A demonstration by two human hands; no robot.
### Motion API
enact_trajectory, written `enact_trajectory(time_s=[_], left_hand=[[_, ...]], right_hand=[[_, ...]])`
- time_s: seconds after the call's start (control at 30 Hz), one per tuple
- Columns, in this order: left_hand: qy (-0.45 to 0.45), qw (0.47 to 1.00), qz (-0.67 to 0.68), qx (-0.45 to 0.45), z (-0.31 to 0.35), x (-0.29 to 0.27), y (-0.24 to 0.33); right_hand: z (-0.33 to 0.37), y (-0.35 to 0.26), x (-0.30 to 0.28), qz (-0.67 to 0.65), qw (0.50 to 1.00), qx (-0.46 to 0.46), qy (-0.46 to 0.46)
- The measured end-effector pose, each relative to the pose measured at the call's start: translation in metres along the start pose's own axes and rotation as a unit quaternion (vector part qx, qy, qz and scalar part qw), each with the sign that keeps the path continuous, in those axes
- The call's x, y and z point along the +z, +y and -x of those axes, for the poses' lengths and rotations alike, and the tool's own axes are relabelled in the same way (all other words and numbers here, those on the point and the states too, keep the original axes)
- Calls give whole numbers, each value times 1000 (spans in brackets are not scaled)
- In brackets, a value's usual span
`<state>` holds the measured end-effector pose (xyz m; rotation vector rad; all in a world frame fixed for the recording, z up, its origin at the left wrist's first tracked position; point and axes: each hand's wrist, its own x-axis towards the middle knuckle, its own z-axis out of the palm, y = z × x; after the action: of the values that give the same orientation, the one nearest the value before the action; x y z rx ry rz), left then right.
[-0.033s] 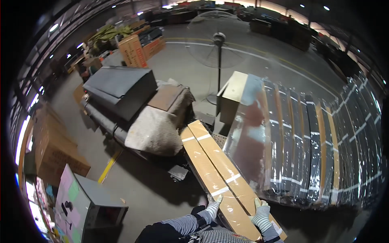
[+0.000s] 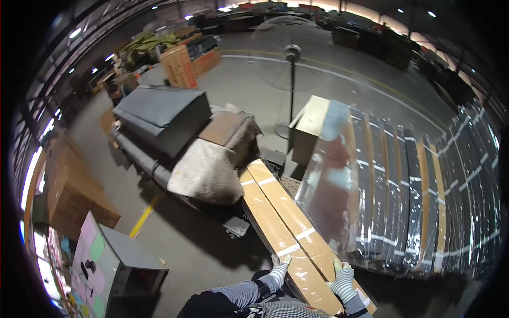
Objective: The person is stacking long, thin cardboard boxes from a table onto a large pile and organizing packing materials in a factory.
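A long, narrow cardboard box (image 2: 281, 214) runs from just in front of me up toward a cloth-covered bulk. It is wrapped in clear film, crossed by white straps, with a dark seam along its length. My left hand (image 2: 280, 263), in a pale glove, grips its left edge with the thumb on top. Over on the right edge, my right hand (image 2: 341, 276) in a similar glove with a striped cuff is closed on the box, thumb upward. The undersides of both hands' fingers are hidden by the box.
Film-wrapped dark panels (image 2: 392, 196) stand in a row at right. Ahead left are a beige cloth cover (image 2: 204, 175) and a large dark box (image 2: 161, 114). A pedestal fan (image 2: 291, 79) stands beyond. A grey cabinet (image 2: 132, 252) and brown cartons (image 2: 77, 191) are at left.
The whole view has shifted slightly, so the surroundings sit a little further right. Both hands keep the same hold on the long box.
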<state>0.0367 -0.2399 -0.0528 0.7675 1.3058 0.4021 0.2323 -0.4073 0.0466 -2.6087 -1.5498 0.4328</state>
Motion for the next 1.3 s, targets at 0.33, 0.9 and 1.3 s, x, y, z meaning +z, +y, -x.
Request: enact_trajectory(time_s=[0.33,0.9,1.3], left_hand=[[86,983,143,73,-114,-88,77],[135,921,318,179,-251,-114,101],[91,873,478,28,-214,-108,166]], right_hand=[[-114,-148,-107,-24,978,-204,37],[-209,-215,-116,32,976,-213,24],[-244,-211,-110,4,982,-185,-18]])
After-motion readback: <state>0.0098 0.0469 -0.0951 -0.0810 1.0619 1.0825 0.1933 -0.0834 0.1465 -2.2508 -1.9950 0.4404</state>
